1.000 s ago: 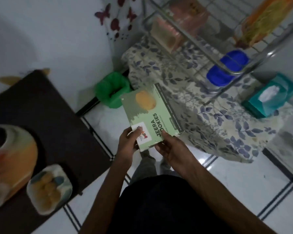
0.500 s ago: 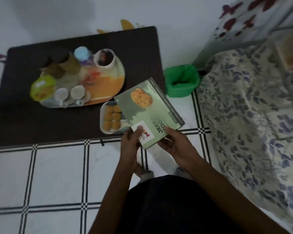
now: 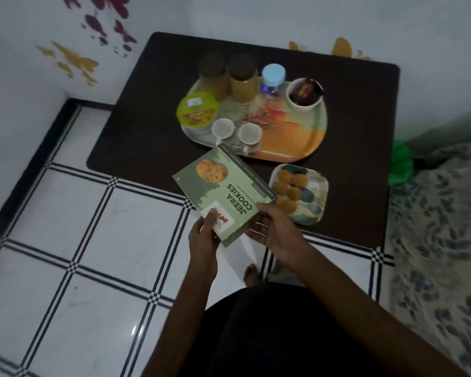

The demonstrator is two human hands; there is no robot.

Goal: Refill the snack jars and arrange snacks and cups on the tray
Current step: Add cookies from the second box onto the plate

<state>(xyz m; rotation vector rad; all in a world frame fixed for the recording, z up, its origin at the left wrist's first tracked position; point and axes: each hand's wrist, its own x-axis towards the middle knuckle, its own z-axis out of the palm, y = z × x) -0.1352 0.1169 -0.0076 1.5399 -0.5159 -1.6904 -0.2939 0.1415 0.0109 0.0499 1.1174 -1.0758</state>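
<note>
Cookie box (image 3: 223,193), green and unopened as far as I can tell, hangs over the surface's (image 3: 158,126) near edge; left hand (image 3: 205,235) pinches its corner, right hand (image 3: 269,229) grips its side. Behind, the tray (image 3: 291,140) already holds jars and two cups (image 3: 235,130). Rightward, a plate (image 3: 314,198) of sweets sits off-tray; refilling seems pending.

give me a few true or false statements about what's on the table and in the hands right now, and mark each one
1. Both hands hold the cookie box. True: the left hand and right hand grip its near end.
2. Two white cups stand on the tray. True.
3. The small plate of round snacks sits on the tray. False: it sits on the table, beside the tray.
4. The blue-lidded jar lies on the floor. False: it stands on the tray.
</note>
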